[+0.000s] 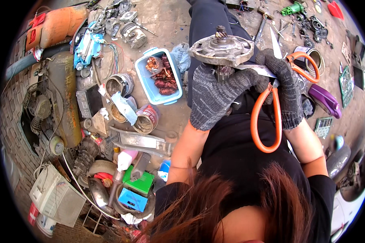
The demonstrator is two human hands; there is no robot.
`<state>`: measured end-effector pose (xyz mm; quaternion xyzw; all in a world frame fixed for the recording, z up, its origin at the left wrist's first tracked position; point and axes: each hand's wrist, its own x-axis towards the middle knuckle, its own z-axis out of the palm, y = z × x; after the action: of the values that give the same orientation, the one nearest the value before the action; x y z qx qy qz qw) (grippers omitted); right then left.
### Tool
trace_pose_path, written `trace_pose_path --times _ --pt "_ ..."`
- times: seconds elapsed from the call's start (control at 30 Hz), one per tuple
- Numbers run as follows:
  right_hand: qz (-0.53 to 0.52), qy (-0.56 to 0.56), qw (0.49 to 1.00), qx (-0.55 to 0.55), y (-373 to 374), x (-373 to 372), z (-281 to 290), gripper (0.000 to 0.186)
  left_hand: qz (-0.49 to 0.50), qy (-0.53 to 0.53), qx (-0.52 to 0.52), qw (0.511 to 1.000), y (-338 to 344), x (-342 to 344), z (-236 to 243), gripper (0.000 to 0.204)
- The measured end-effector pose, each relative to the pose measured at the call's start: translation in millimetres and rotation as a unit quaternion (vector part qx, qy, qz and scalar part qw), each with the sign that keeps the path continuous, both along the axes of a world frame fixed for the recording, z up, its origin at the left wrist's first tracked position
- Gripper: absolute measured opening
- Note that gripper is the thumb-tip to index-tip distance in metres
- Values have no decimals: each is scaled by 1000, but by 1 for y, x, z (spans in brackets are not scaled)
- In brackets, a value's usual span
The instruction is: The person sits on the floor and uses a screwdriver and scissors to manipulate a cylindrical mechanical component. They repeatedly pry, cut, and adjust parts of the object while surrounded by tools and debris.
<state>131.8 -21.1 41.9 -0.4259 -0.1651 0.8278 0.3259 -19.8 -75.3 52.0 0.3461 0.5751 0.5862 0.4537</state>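
Both hands wear dark grey knit gloves. My left hand grips under a round cast-metal housing with a geared shaft on top; its thumb reaches across toward the horizontal blade of large orange-handled scissors. My right hand is closed on the scissors around the pivot area, and they are spread open, one blade pointing up, the other crossing just below the housing's edge. One orange loop hangs down over my black top; the other sticks out to the right. Part of the housing's lower body is hidden by my fingers.
A blue tub of copper windings sits at left among cans, metal scrap and an orange cylinder. A green box lies lower left. At right are a purple plastic object, circuit boards and small parts.
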Motion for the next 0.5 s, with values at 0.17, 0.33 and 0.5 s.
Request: trace_pose_path --times 0.17,0.33,0.5 --pt "47 -94 993 46 0 0 7 28 8 2 -8 1000 -2 -1 -4 41" --pt "20 -107 994 15 5 -8 29 21 5 42 -17 999 -3 -3 -5 41" --pt "58 -134 989 37 4 -9 27 15 13 18 -30 999 -10 2 -3 41"
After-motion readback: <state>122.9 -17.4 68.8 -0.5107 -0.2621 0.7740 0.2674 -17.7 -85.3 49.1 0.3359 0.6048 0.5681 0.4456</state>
